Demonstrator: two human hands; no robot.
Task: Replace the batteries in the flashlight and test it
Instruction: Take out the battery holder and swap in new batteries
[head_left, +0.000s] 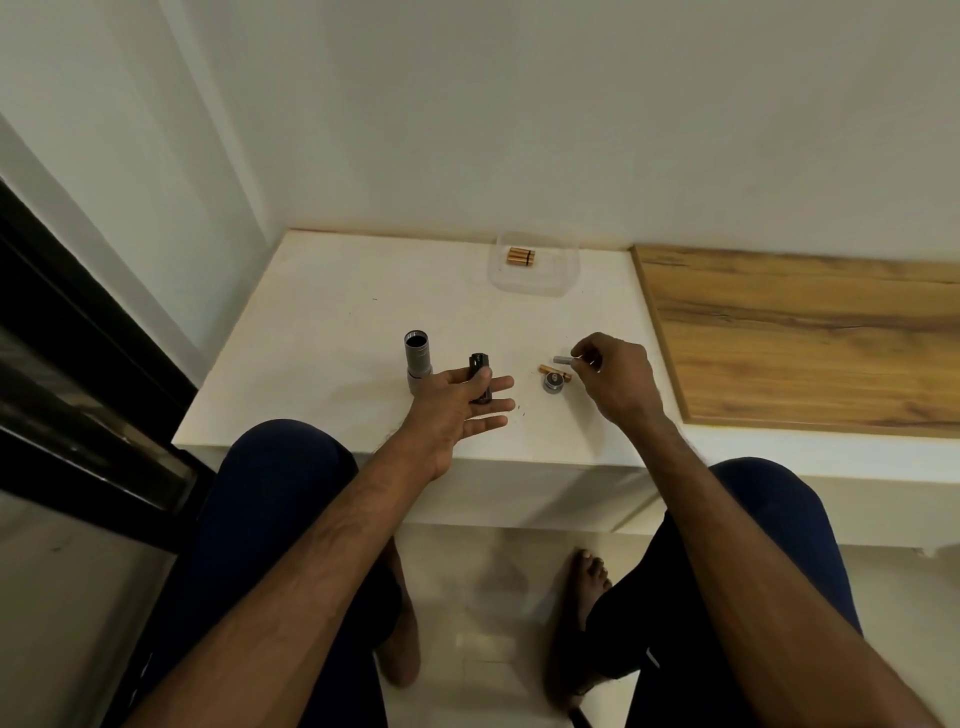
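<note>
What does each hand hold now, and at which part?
The right hand pinches a small grey cylinder by one end. The black holder lies on the open left hand.

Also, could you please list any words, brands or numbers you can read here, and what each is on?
No text can be read.
On the copper batteries in the clear tray: print too small and blurred.
On the grey flashlight body and the black battery holder: no legible marking.
On the grey cylinder pinched in the right hand: too small to tell.
</note>
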